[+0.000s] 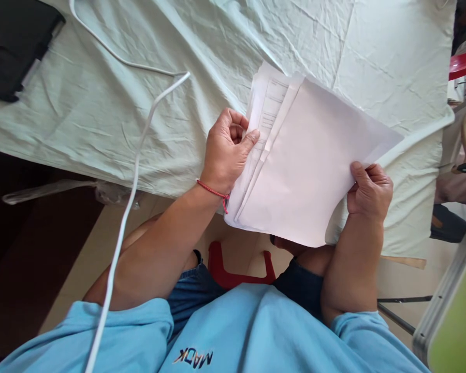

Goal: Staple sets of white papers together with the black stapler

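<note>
I hold a stack of white paper sheets (306,166) over the near edge of a table covered with a pale cloth (101,114). My left hand (227,150) pinches the stack's left edge with thumb and fingers; a red thread bracelet sits on that wrist. My right hand (368,189) grips the stack's right edge, thumb on top. The top sheet is blank; printed sheets peek out behind it at the upper left.
A white cable (132,191) runs from the table down across my left arm. A black flat object (11,46) lies at the table's far left. A red stool (233,272) shows between my knees. Chair frames (464,129) stand at the right.
</note>
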